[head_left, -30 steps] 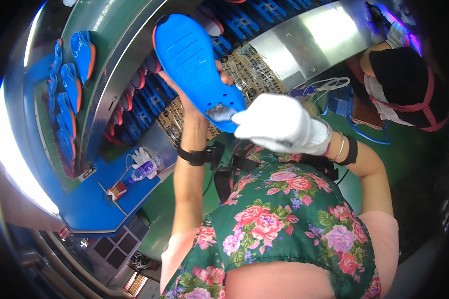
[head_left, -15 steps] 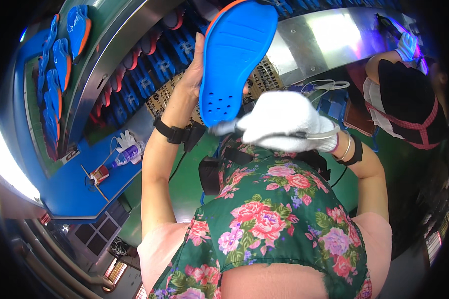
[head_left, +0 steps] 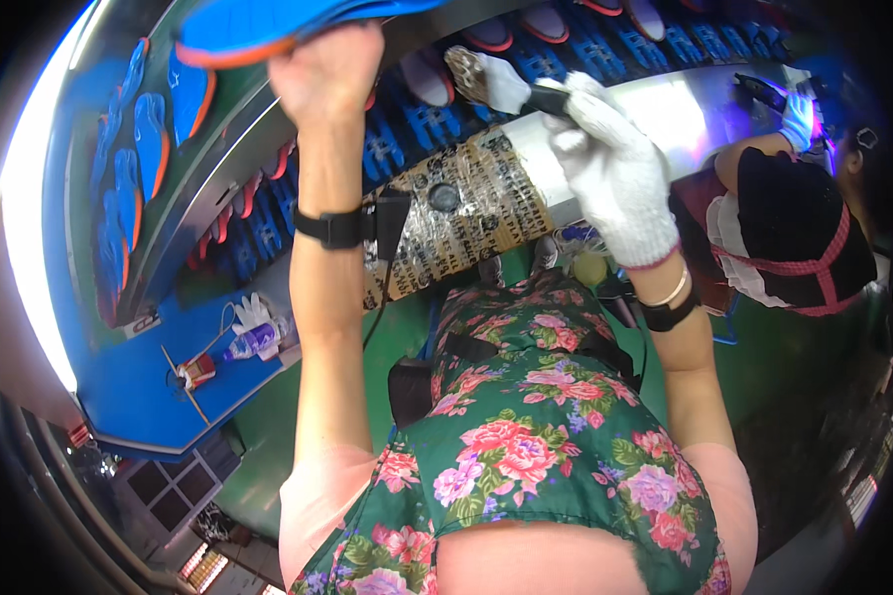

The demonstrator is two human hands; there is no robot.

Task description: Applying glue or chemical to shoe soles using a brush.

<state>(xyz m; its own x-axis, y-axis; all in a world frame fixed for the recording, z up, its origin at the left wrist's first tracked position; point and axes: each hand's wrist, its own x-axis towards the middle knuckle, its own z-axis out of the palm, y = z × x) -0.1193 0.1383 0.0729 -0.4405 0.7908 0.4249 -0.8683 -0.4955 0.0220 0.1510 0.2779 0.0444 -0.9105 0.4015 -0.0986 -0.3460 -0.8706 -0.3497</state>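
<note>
At the upper left my bare left hand [head_left: 332, 74] is raised, holding a blue shoe sole [head_left: 258, 25] with an orange edge. The sole is seen nearly edge-on and partly cut off by the top of the picture; it hides the fingertips. My right hand [head_left: 615, 169], in a white knitted glove, is closed around the black handle of a brush [head_left: 481, 79]. Its brown-stained bristles point left, apart from the sole, over the row of shoe parts behind. Black bands circle both wrists.
Several blue soles [head_left: 151, 144] stand on a rack at the left. A curved line carries shoe uppers [head_left: 427, 79] and blue holders. Below it lies a taped cardboard sheet [head_left: 446, 198]. A bottle [head_left: 253, 342] and glove rest on a blue table. A co-worker [head_left: 789, 218] is at the right.
My left hand has carried the sole up and to the left, turning it nearly edge-on. My right hand has moved up with the brush, away from the sole.
</note>
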